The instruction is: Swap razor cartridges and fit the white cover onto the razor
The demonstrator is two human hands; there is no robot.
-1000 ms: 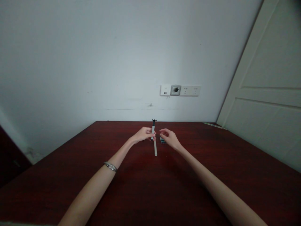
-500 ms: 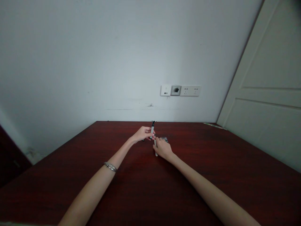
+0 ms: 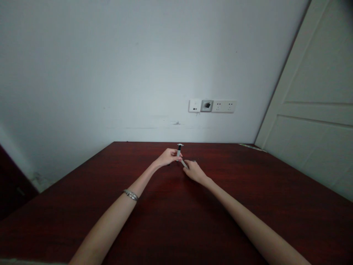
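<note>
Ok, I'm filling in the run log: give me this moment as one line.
left hand: holds slim dark-topped tool upright | right hand: pinches white stick beside it | surface: dark red table

The slim tool [image 3: 179, 150] the left hand [image 3: 167, 157] grips is too small to identify; the right hand [image 3: 194, 171] half-hides a dark object [image 3: 193, 161].

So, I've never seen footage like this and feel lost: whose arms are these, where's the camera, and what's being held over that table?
No machine here: these are a person's own bare arms, filmed by a camera worn on their head, looking forward and down. The left hand, bracelet on its wrist, pinches a slim pen-like stick upright. The right hand grips a thin white piece, which seems to meet the stick's lower end. Under them is a dark red table; behind, wall sockets and a door.
</note>
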